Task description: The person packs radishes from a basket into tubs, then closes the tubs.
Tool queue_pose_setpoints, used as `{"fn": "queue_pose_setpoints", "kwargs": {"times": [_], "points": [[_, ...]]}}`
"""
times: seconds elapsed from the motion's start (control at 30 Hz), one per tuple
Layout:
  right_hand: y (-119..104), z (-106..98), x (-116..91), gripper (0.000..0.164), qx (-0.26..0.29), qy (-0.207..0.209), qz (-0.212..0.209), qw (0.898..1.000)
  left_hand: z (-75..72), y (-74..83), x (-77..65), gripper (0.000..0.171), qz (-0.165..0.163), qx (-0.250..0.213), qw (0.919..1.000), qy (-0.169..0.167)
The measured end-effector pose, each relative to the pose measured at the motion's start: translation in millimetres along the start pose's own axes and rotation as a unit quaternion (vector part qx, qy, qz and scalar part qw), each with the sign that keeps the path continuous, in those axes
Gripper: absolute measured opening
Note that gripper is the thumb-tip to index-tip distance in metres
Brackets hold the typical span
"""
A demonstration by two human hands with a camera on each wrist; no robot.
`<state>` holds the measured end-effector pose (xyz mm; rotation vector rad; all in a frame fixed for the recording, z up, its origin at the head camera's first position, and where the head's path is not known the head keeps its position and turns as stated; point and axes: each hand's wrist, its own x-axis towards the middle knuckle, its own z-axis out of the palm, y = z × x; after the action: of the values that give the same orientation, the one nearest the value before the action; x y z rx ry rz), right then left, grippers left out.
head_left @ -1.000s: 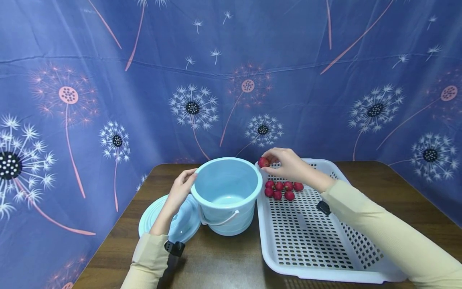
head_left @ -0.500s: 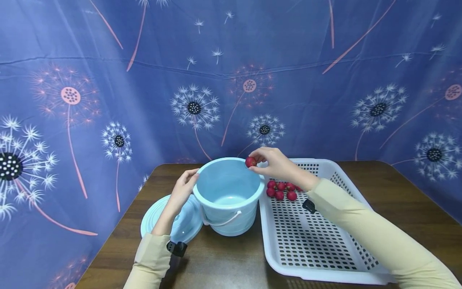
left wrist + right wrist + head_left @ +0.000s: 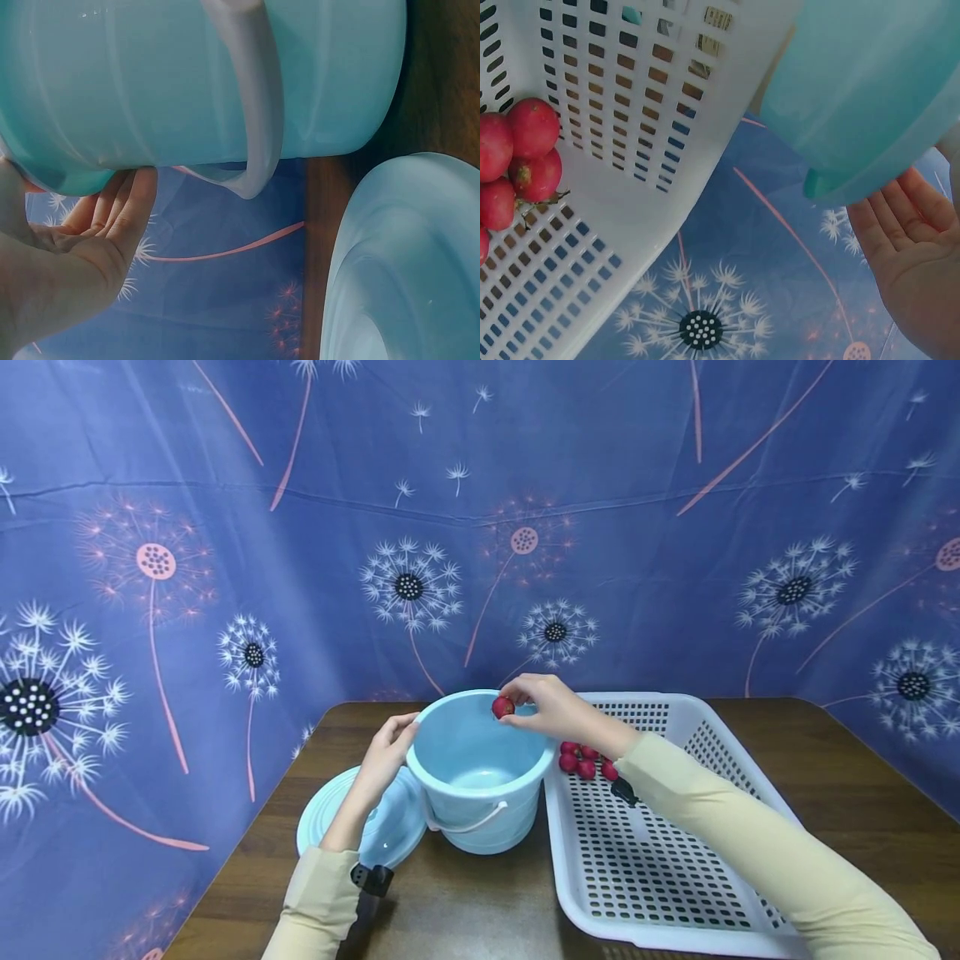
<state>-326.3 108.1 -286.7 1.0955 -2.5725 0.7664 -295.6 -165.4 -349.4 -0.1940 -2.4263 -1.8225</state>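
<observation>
A red radish [image 3: 502, 707] is pinched between the thumb and fingers of my right hand [image 3: 553, 706], over the inside of a light blue bucket [image 3: 517, 822] near its far right rim. The bucket stands upright, its pale handle [image 3: 480, 820] hanging down in front. My left hand [image 3: 384, 758] holds the bucket's left rim, thumb at the edge and fingers [image 3: 135, 206] against the outer wall. In the right wrist view, the bucket wall hides my fingertips and the held radish. Several more radishes [image 3: 534, 129] lie in the white basket [image 3: 564, 885], partly behind my right forearm.
The round blue lid [image 3: 401, 831] lies on the wooden table [image 3: 465, 910] left of the bucket, below my left wrist. The perforated basket sits close against the bucket's right side. A blue curtain [image 3: 450, 443] with dandelion prints hangs behind the table.
My right hand has carried the radish left, from above the basket's far left corner across the bucket rim to over its opening. My left hand stays on the rim.
</observation>
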Motion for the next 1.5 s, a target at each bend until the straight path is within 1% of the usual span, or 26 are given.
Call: {"fn": "queue_pose_setpoints", "kwargs": {"times": [0.2,0.5,0.73,0.93,1.27,1.5], "points": [[-3,10,7,0.032,-0.002,-0.021,-0.012,1.000,-1.2,-1.6,-0.9,0.040,-0.007,-0.003,1.0000,-0.003],[-8,27,16,0.031,-0.012,-0.029,-0.042,0.999,-3.1,-0.5,-4.0,0.043,-0.015,0.000,0.9999,-0.007],[-13,35,20,0.028,-0.005,-0.040,-0.053,0.998,-2.1,-2.1,-4.3,0.042,-0.011,-0.003,0.9999,-0.007],[-12,40,22,0.028,-0.006,-0.050,-0.053,0.997,-1.0,-2.3,-4.2,0.041,-0.012,-0.009,0.9999,-0.006],[-11,42,23,0.028,-0.036,-0.053,-0.050,0.997,0.0,-0.9,-1.6,0.041,-0.008,0.002,0.9999,-0.008],[-12,41,23,0.032,-0.039,-0.066,-0.025,0.997,-1.7,-0.9,0.5,0.041,-0.002,0.005,1.0000,-0.006]]}}
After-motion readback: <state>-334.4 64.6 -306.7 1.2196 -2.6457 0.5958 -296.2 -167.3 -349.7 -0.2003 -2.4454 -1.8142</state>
